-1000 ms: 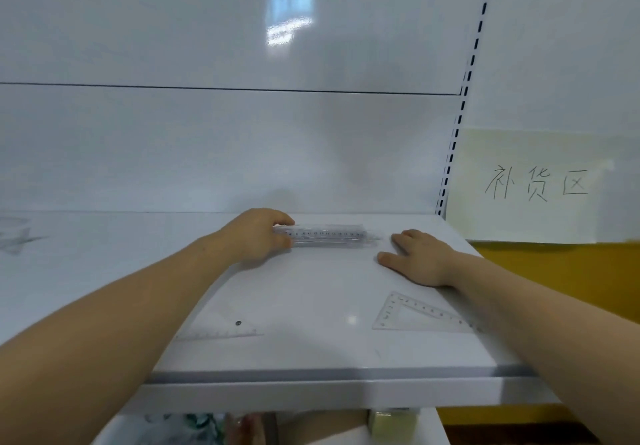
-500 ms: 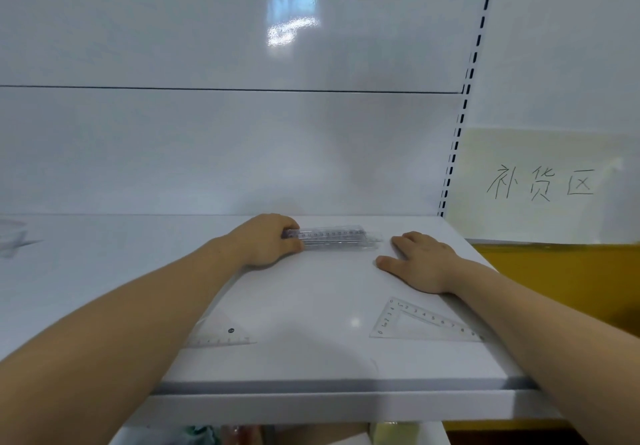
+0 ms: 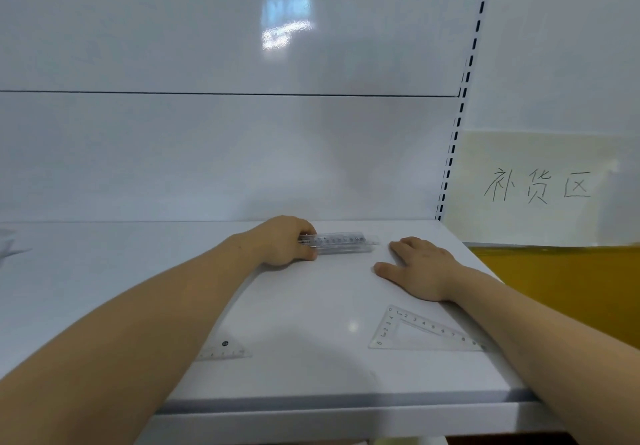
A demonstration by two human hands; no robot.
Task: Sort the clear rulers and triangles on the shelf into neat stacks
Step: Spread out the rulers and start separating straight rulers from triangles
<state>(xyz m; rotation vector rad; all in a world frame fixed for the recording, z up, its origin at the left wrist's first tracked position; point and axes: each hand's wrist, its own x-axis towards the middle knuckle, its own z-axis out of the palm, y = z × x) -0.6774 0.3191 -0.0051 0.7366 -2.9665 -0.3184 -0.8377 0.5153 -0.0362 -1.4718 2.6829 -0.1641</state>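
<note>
A stack of clear rulers [image 3: 341, 243] lies near the back of the white shelf [image 3: 311, 306]. My left hand [image 3: 282, 242] grips its left end, fingers curled over the top. To the right of the stack, my right hand [image 3: 417, 268] rests flat on the shelf, fingers straight, apart from the rulers. Near the front right, a clear triangle [image 3: 420, 332] lies flat beside my right forearm. A second clear triangle [image 3: 227, 351] lies at the front left, partly hidden under my left forearm.
The shelf's grey front edge [image 3: 346, 401] runs across the bottom. A white back panel [image 3: 225, 153] rises behind, with a slotted upright [image 3: 453, 153] at its right. Right of that hangs a pale handwritten sign [image 3: 536, 186] above a yellow surface [image 3: 568, 288]. Clear items [image 3: 8, 247] lie far left.
The view has shifted slightly. My left hand keeps hold of the ruler stack and my right hand stays flat; neither has visibly moved on the shelf.
</note>
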